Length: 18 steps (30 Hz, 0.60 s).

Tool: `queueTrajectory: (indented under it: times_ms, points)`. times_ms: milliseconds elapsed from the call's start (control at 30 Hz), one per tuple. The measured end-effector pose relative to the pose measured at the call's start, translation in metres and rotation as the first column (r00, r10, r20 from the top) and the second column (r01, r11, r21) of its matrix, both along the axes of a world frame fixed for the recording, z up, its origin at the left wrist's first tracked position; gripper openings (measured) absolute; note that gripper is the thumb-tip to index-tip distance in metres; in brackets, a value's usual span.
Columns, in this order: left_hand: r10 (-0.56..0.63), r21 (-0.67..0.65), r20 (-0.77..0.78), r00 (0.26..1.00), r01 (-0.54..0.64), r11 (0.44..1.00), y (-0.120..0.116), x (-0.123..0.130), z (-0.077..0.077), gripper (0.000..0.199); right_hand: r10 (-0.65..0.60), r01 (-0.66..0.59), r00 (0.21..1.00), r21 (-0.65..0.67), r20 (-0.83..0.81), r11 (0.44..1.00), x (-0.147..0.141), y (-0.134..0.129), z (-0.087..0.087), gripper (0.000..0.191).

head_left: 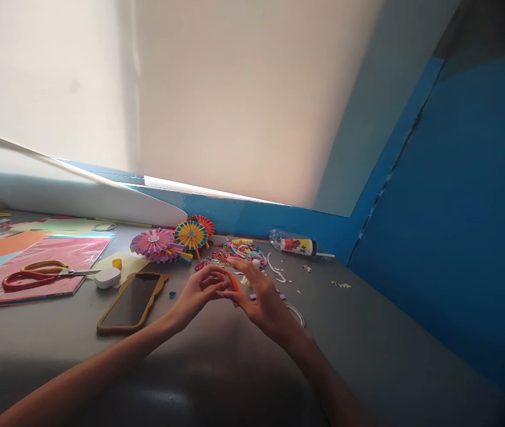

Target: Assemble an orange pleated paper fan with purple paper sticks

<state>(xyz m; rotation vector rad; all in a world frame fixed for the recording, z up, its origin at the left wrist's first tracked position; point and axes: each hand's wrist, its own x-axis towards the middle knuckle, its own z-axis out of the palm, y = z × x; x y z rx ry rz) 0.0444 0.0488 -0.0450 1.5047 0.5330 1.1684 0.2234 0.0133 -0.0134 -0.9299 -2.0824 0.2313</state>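
Observation:
A small orange strip, perhaps paper (235,283), is pinched between my two hands above the grey table. My left hand (201,292) has its fingers bent inward, the tips meeting the strip's left side. From the right, my right hand (263,299) grips the strip near its lower end, with thumb below and fingers raised. Part of the strip is hidden behind the fingers. Just beyond the hands lie colourful paper scraps (221,254). Folded-paper rosettes stand behind on the left: a purple one (154,240), a yellow and blue one (191,235) and a red one (206,224).
Red-handled scissors (34,277) rest on packaged coloured paper (74,252) at the left. A phone in a brown case (132,302) lies left of my hands, beside a white round lid or tape (107,277). A glue bottle (297,245) lies by the blue wall (448,207).

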Motion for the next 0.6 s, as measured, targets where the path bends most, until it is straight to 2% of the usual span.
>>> queueTrajectory:
  times_ms: [67, 133, 200, 267, 333, 400, 500, 600]
  points:
    - [0.038, -0.046, 0.053, 0.998, -0.036, 0.998, 0.0, 0.0, 0.0, 0.023, -0.119, 0.114, 0.99, 0.072, 0.071, 0.991, -0.002, 0.003, -0.006, 0.061]
    - [0.048, -0.092, 0.12, 0.992, -0.038, 0.995, 0.001, 0.0, 0.0, 0.022, -0.195, 0.187, 0.974, 0.076, 0.116, 0.979, -0.003, 0.005, -0.012, 0.061]
    - [0.051, -0.108, 0.155, 0.987, -0.035, 0.994, 0.002, 0.0, -0.001, 0.022, -0.244, 0.232, 0.957, 0.088, 0.159, 0.969, -0.002, 0.007, -0.016, 0.046]
    - [0.064, -0.083, 0.134, 0.989, -0.053, 0.995, 0.003, 0.0, -0.001, 0.022, -0.307, 0.276, 0.929, 0.166, 0.206, 0.947, 0.0, 0.007, -0.015, 0.028]
    - [0.129, 0.003, 0.065, 0.99, -0.129, 0.992, 0.005, 0.0, -0.003, 0.024, -0.384, 0.318, 0.888, 0.267, 0.252, 0.91, 0.004, 0.007, -0.012, 0.024]
    - [0.239, 0.165, -0.034, 0.97, -0.231, 0.959, 0.006, -0.001, -0.004, 0.023, -0.444, 0.343, 0.845, 0.335, 0.298, 0.877, 0.008, 0.007, -0.007, 0.027]
    - [0.4, 0.434, -0.117, 0.909, -0.316, 0.844, 0.007, -0.003, -0.005, 0.015, -0.497, 0.365, 0.794, 0.378, 0.35, 0.851, 0.013, 0.005, -0.003, 0.03]
    - [0.49, 0.584, -0.121, 0.863, -0.337, 0.738, 0.009, -0.004, -0.007, 0.015, -0.517, 0.377, 0.774, 0.389, 0.365, 0.84, 0.016, 0.005, -0.003, 0.029]
